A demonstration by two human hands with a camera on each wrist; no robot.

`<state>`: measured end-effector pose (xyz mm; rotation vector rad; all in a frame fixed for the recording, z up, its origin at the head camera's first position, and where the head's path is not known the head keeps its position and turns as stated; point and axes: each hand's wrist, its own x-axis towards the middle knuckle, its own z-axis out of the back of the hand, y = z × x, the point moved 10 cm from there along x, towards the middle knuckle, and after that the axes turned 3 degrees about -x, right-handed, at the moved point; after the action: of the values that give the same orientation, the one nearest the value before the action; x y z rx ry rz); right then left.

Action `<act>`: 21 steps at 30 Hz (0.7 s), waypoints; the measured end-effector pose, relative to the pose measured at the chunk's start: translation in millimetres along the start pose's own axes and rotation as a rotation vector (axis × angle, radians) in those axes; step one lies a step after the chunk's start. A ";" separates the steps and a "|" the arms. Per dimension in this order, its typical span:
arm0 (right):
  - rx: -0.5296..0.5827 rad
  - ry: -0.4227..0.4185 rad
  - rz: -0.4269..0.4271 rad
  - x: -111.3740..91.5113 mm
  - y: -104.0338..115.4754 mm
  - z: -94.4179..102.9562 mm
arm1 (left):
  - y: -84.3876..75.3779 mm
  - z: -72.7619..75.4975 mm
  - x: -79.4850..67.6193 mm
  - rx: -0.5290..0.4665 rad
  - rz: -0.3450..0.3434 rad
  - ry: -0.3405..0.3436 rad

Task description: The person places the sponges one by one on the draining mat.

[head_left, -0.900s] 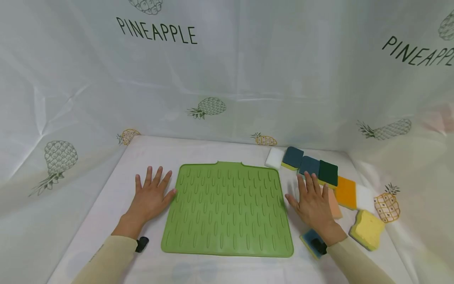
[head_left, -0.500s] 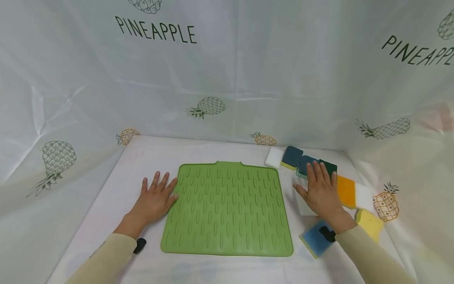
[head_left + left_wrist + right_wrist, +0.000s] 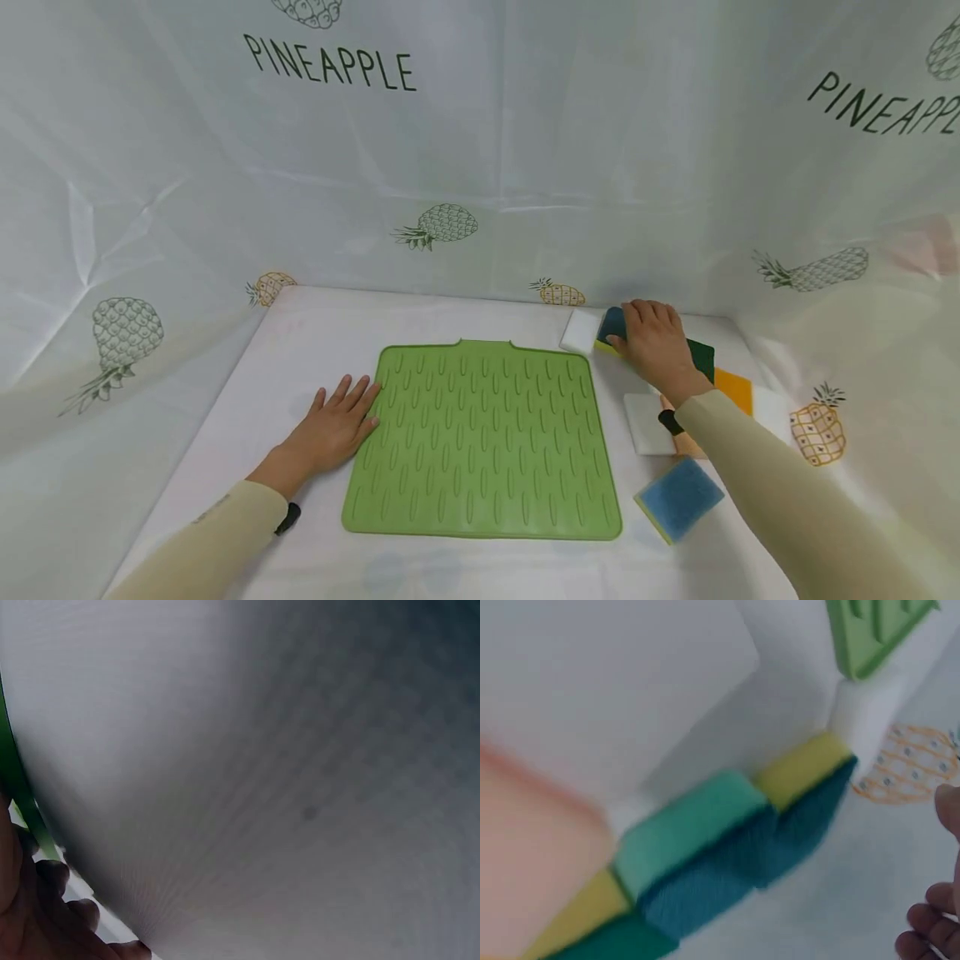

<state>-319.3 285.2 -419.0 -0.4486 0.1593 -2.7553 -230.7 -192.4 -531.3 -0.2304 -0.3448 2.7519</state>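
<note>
My left hand (image 3: 326,433) lies with fingers extended at the left edge of a green ridged mat (image 3: 483,442); its fingertips appear at the lower left of the left wrist view. Over the far end of a sponge row is my right hand (image 3: 660,346), back upward, fingers bent downward and thumb apart. It is nearest a dark blue and yellow sponge (image 3: 611,325), which it partly covers in the head view. In the right wrist view that sponge (image 3: 810,787) stands beside a mint and blue sponge (image 3: 697,825), and a gap separates the visible fingers from both.
A white sponge (image 3: 580,331) lies at the back. Dark green (image 3: 702,360), orange (image 3: 735,390) and white (image 3: 768,412) sponges follow rightward. Nearer are a white block (image 3: 648,423), a peach sponge (image 3: 690,448) and a blue-topped sponge (image 3: 681,498). A hanging pineapple-print sheet (image 3: 637,167) closes the back.
My right hand has gone from above the middle sponges to the far ones, its fingers bending. My left hand has slid slightly right and nearer. The sponges and mat look unmoved.
</note>
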 end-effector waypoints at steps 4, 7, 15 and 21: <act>-0.017 0.077 0.028 15.9 14.7 -26.2 | 2.6 -3.4 -0.4 0.009 -0.001 0.002; -0.021 0.101 0.033 23.5 22.4 -40.7 | 2.2 -2.3 -0.8 0.004 -0.010 -0.006; 0.033 0.200 -0.058 33.8 20.3 -62.5 | 0.8 -1.5 0.7 0.000 -0.014 0.000; 0.112 0.273 -0.111 38.5 12.7 -71.9 | 2.2 -0.6 -0.4 0.018 -0.003 0.005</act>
<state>-373.1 263.7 -477.8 -0.0522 0.0461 -2.9060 -230.9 -194.5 -532.4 -0.2312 -0.3186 2.7495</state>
